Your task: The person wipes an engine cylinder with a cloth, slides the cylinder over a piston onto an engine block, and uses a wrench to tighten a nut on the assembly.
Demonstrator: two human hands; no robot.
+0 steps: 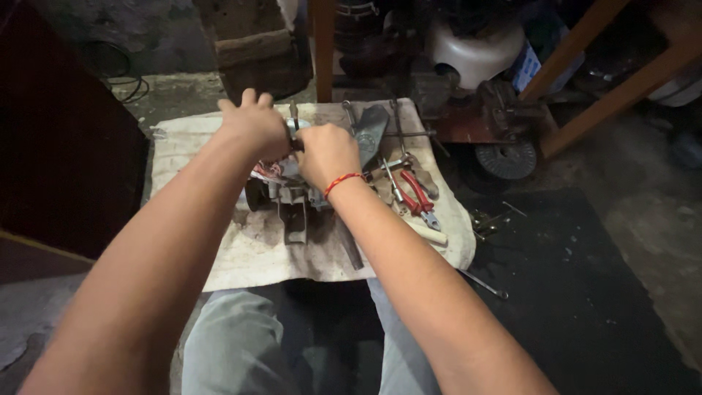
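Hands (pixel 292 143) on motor assy (pixel 289 194), grip unclear.

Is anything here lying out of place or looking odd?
Yes. A thin metal tool and some small metal parts lie on the dark floor, off the stained cloth where the other tools are gathered.

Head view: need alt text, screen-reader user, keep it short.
Seen from above, a person's left hand and right hand close together on a greasy metal motor assembly resting on a stained white cloth. Red-handled pliers and other hand tools lie on the cloth to the right, in a dim workshop.
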